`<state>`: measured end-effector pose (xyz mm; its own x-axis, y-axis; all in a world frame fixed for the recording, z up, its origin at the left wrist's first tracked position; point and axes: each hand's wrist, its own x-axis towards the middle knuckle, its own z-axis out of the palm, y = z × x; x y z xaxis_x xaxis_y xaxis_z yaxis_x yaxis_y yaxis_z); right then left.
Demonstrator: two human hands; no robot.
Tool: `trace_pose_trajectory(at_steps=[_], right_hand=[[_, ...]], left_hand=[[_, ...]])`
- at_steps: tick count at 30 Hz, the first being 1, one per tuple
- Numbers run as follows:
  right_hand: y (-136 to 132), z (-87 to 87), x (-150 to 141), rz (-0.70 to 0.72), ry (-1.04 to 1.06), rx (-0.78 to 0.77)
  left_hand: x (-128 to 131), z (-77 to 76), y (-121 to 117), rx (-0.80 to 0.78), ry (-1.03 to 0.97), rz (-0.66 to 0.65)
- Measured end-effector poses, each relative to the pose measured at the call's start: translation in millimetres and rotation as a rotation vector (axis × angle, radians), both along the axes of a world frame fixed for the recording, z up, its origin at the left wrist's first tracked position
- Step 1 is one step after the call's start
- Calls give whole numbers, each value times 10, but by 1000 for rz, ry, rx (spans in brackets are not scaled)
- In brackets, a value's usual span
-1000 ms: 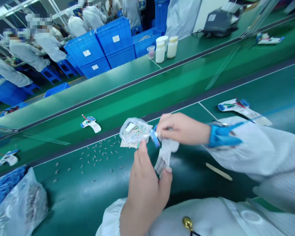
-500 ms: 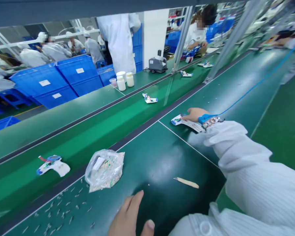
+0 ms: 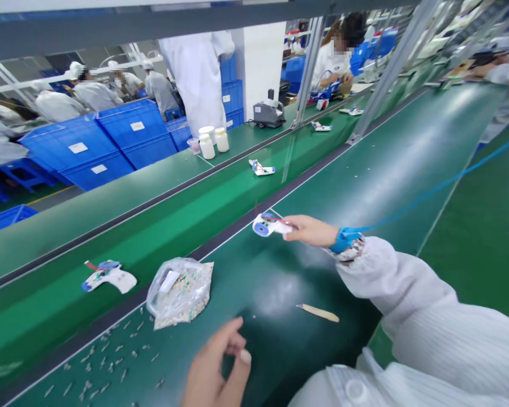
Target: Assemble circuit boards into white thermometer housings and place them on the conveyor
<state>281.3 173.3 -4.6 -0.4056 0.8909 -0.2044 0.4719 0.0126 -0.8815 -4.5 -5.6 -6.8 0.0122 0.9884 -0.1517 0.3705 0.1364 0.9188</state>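
My right hand, with a blue strap at the wrist, grips the handle of a white pistol-shaped housing. The housing has a blue round part and red wires, and it is held above the green bench near the belt. Low in the picture my left hand is held over the bench with curved fingers and thumb apart; no object shows in it. Between the hands lies a thin tool with a cream handle. A clear plastic bag of small pale parts rests beyond my left hand.
Small metal pieces are scattered at the lower left. A green conveyor belt carries several similar housings, one at left. White jars stand across it. A metal post rises at right; a blue cord trails from my wrist.
My right hand has lifted the white housing off the bench and brought it left and nearer. My left fingers have curled closer to the thumb. The left belt housing has shifted right.
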Motion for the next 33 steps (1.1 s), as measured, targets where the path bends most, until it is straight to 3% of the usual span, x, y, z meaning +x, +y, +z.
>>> trace_pose_trajectory(at_steps=[3,6,9,12,19,21,25,30,33], right_hand=[[-256,179,-525,282,290,-156],[-518,296,-944,534,490,-336],[-678,294,-1175,697,739,-623],[-760,239,-1275,714,894,-817],[-948,138,-1380,625,997,-865],[-954,105,-1394,646,875,-808],[-853,110,-1406,670,471,-504],[-734,378,-1433,244,283,-15],[-713,596,-1497,229,272,335]], left_hand=[[99,81,117,11,-321,202],[116,252,188,165,-536,188],[54,366,161,245,-598,260],[-13,332,90,297,-675,326],[-43,192,52,325,-679,384],[-44,219,68,328,-707,416],[-48,267,77,303,-732,474],[-65,264,-6,308,-657,436],[-93,304,-82,389,-521,344]])
